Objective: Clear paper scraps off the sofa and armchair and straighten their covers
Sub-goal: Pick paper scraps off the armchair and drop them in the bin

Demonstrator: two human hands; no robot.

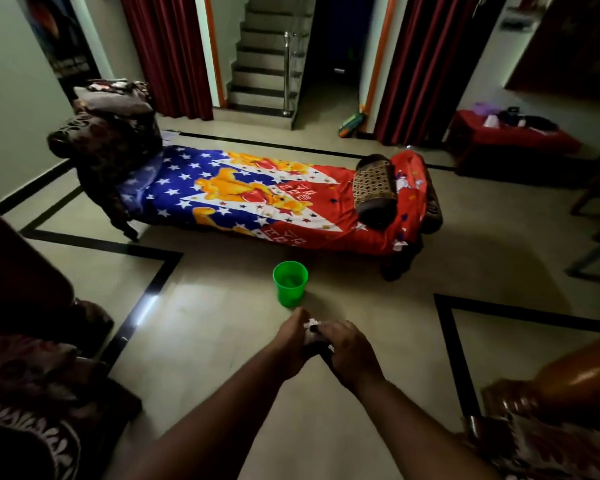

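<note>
A bucket (290, 283) stands on the floor (222, 341) before the sofa (274, 199).

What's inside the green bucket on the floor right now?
The round green plastic bucket stands open-topped; only its dim green inner wall and bottom show, with no scraps I can make out. The near wall hides part of the bottom.

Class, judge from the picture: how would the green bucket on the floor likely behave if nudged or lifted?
The green bucket looks like thin plastic, so probably light. It narrows toward its base on glossy floor tiles, so a nudge may slide or tip it.
</note>
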